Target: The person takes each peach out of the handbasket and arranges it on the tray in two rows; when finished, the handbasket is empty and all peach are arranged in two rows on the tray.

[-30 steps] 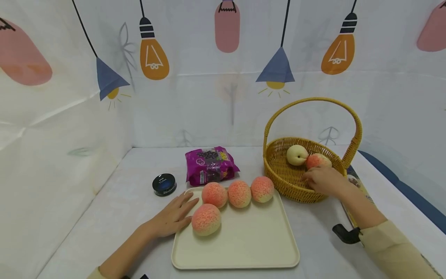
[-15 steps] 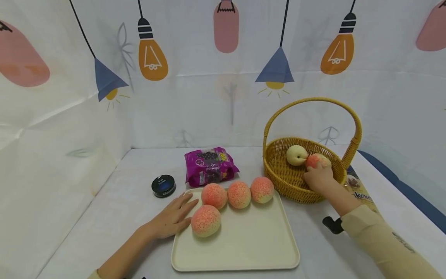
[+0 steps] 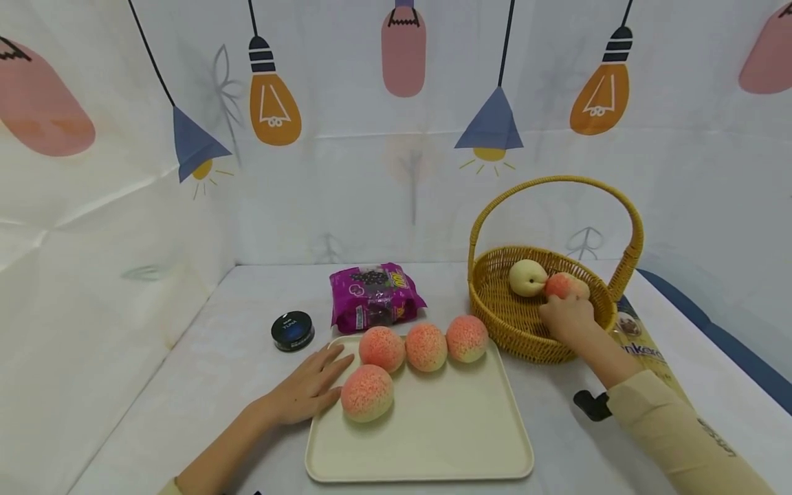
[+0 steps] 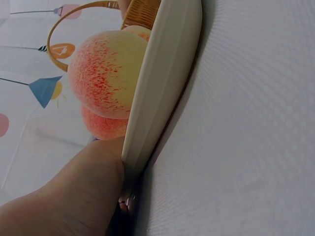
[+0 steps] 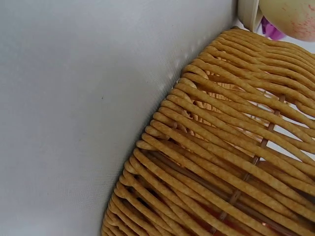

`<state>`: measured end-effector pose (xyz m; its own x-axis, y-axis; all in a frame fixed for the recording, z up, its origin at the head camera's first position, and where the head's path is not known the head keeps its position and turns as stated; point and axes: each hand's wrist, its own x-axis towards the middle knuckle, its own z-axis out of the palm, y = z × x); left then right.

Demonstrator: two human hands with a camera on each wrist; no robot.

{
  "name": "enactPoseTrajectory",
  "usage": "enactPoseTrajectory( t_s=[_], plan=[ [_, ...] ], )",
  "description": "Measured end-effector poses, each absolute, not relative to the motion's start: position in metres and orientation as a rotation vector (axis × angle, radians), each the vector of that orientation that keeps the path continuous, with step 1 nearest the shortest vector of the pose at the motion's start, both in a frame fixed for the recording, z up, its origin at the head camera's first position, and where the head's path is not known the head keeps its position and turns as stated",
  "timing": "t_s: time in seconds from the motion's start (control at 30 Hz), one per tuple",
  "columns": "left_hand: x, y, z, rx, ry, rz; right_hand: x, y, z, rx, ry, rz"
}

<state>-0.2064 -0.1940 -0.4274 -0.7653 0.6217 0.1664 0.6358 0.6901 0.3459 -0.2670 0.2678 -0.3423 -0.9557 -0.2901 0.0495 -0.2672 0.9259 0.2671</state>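
Note:
In the head view, my left hand point(image 3: 302, 390) rests with spread, straight fingers on the left edge of the cream tray point(image 3: 448, 433). A pink-speckled peach point(image 3: 367, 394) sits just right of its thumb. Three more such peaches point(image 3: 425, 348) line the tray's far edge. My right hand point(image 3: 568, 319) reaches inside the wicker basket point(image 3: 510, 338), its fingers curled against a red and cream peach point(image 3: 562, 283); the fingertips are partly hidden. A pale peach point(image 3: 527, 278) lies beside that one. The right wrist view shows only the basket's woven side point(image 5: 231, 137) near the hand.
Behind the tray lies a purple snack bag point(image 3: 376, 295). A round black tin point(image 3: 293, 331) stands left of it. The basket's tall handle point(image 3: 557, 180) arches above the fruit. A printed yellowish packet point(image 3: 646, 350) lies under the right forearm, next to the basket.
My right hand has shifted slightly inward and its fingers have closed on the red and cream peach, which stays in the basket. The left hand keeps its place on the tray.

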Motion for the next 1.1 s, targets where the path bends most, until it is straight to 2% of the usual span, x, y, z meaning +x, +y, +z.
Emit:
enactPoseTrajectory(
  t_s=[0.27, 0.57, 1.1],
  plan=[
    [-0.207, -0.194, -0.426, -1.054, -2.884, -0.617, -0.273, 0.271, -0.344, 0.499, -2.935, -0.271],
    [-0.207, -0.193, -0.425, -1.061, -2.895, -0.604, -0.287, 0.284, -0.356, 0.928, -2.340, -0.115],
    [-0.207, -0.194, -0.426, -1.045, -2.904, -0.593, -0.281, 0.277, -0.353, 0.907, -2.110, 0.072]
  ],
)
